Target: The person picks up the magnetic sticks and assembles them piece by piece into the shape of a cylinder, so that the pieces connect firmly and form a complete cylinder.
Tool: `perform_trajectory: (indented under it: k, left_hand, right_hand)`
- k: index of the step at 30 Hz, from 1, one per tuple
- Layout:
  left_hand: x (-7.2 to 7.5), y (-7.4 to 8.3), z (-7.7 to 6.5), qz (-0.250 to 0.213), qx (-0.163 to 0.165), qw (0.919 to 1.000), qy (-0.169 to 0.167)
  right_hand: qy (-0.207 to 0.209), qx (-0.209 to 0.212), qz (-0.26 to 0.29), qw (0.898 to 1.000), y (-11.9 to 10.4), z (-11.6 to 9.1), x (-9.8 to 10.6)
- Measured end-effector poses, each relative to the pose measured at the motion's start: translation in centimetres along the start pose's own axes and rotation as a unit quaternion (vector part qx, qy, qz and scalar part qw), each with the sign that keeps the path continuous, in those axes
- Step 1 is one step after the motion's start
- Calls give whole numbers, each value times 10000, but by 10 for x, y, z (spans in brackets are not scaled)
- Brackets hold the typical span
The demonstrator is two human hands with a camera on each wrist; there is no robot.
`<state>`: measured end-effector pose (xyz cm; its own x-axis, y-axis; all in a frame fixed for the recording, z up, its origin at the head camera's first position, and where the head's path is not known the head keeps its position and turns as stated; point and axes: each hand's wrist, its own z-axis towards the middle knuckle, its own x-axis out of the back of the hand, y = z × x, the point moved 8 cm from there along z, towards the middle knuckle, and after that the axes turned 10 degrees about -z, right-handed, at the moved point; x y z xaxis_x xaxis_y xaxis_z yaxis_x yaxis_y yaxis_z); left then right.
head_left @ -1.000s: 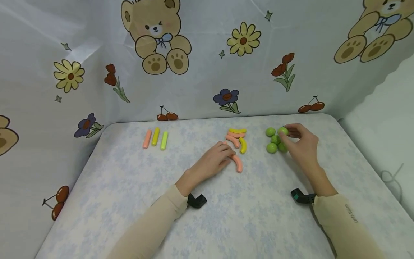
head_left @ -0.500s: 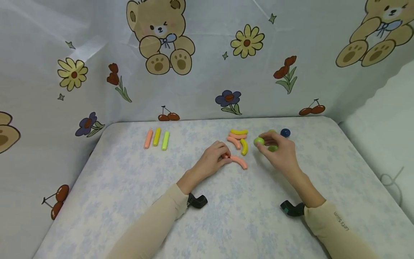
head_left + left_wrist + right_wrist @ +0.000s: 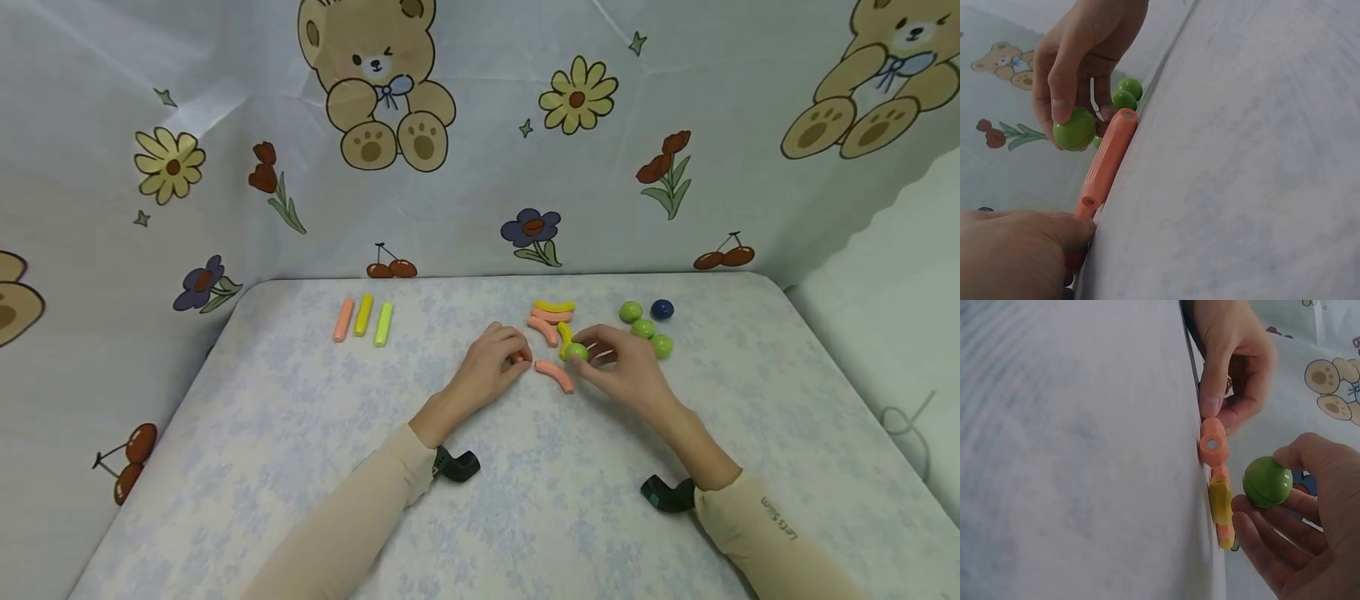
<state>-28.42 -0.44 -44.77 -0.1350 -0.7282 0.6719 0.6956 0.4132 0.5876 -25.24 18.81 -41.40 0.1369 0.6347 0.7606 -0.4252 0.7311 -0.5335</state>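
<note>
My left hand [image 3: 486, 364] pinches a curved pink stick [image 3: 1085, 207], mostly hidden by its fingers, low over the table. Just right of those fingertips lies another curved pink stick [image 3: 555, 377]. My right hand [image 3: 628, 367] holds a glossy green ball [image 3: 576, 352] between thumb and fingers, raised above the table in the right wrist view. Behind the ball, a curved yellow stick [image 3: 564, 333] is partly covered. Several green balls [image 3: 642, 328] and one dark blue ball [image 3: 662, 309] sit beyond the right hand.
More curved pink sticks [image 3: 542, 330] and a curved yellow one [image 3: 555, 307] lie at the back middle. Straight sticks in pink [image 3: 343, 320], yellow [image 3: 363, 315] and light green [image 3: 383, 324] stand side by side at back left. A printed cloth [image 3: 465, 225] hangs behind the table [image 3: 525, 500].
The right hand has carried a green ball leftward and nearer from the cluster, exposing the blue ball. By the left hand, the nearest curved pink stick has turned and now lies apart from its fingers.
</note>
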Motion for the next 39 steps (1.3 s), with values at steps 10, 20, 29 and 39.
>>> perform_trajectory:
  k: [10, 20, 29, 39]
  left_hand:
    - [2, -3, 3, 84, 64, 9999, 84]
    - [19, -5, 0, -305, 258, 9939, 1026]
    - [26, -14, -9, 259, 1295, 9834, 1248]
    - [25, 1, -4, -560, 752, 9867, 1325]
  right_hand:
    - [-72, 230, 63, 9997, -4, -1, -5]
    - [-127, 291, 119, 9994, -8, 0, -5]
    - [-114, 252, 151, 9995, -10, -1, -6]
    - [151, 429, 202, 9988, -13, -1, -2]
